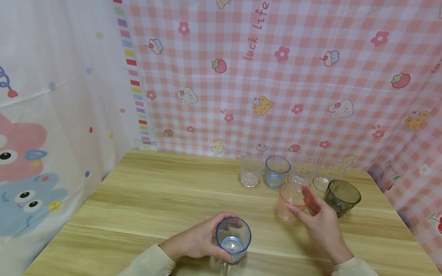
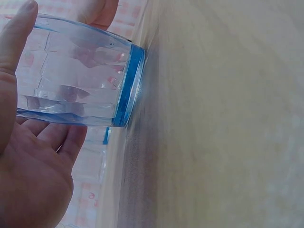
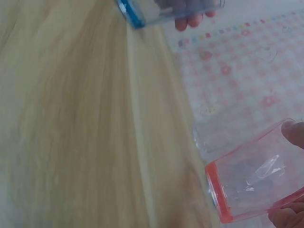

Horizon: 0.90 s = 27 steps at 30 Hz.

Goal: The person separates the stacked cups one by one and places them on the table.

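My left hand [image 1: 198, 239] grips a clear blue-rimmed cup [image 1: 236, 245] between thumb and fingers, near the front of the table. In the left wrist view the blue base of that cup [image 2: 128, 85] is at or just above the wood; contact is hard to tell. Farther right, my right hand [image 1: 322, 226] holds a clear pink cup [image 1: 287, 210] with an orange-red rim, thumb on the near side and fingers on the far side. The right wrist view shows the pink cup [image 3: 256, 175] with its thick orange-red base.
At the back right stand a clear tumbler [image 1: 250, 174], another blue-rimmed cup [image 1: 277, 172] and two more clear cups [image 1: 301, 177]. A smoky dark cup [image 1: 342, 197] stands right of my right hand. Patterned cloth [image 1: 207, 96] hangs behind the wooden table [image 1: 165, 184].
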Tool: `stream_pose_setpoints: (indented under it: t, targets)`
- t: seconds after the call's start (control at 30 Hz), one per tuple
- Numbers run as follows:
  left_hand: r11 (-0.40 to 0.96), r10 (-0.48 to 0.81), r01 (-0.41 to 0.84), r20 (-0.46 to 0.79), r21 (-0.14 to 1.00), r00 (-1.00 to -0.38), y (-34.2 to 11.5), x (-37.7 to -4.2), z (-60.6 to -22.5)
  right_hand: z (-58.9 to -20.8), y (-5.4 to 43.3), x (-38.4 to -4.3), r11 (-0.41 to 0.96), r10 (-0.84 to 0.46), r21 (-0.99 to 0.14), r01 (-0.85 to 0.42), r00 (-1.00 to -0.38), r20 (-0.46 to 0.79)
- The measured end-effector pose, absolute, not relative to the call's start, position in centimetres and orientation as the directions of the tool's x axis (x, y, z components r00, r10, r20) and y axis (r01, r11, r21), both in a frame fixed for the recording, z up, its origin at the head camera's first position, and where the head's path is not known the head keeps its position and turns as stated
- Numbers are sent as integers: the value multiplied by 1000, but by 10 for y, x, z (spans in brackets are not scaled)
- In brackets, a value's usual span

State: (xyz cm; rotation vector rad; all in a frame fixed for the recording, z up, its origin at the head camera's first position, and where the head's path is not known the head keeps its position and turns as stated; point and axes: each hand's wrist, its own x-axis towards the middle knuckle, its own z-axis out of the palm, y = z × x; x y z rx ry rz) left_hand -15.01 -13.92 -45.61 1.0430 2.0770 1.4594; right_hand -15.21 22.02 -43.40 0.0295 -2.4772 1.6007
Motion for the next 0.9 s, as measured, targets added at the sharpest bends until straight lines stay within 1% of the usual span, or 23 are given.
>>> stream_pose_setpoints:
  t: [0.27, 0.53, 0.77, 0.9]
  targets:
    - [192, 756, 347, 87, 918, -648, -139, -149, -455, -442, 231, -156, 421, 146, -905, -63, -980, 136]
    - [199, 752, 345, 83, 917, -653, -139, -149, -453, -447, 238, -164, 451, 203, -892, -43, -968, 149]
    - [200, 752, 356, 90, 913, -653, -139, -149, -454, -449, 244, -167, 443, 244, -896, 32, -966, 87]
    - [202, 753, 355, 87, 913, -652, -139, -149, -453, -451, 245, -169, 427, 246, -903, 36, -966, 78]
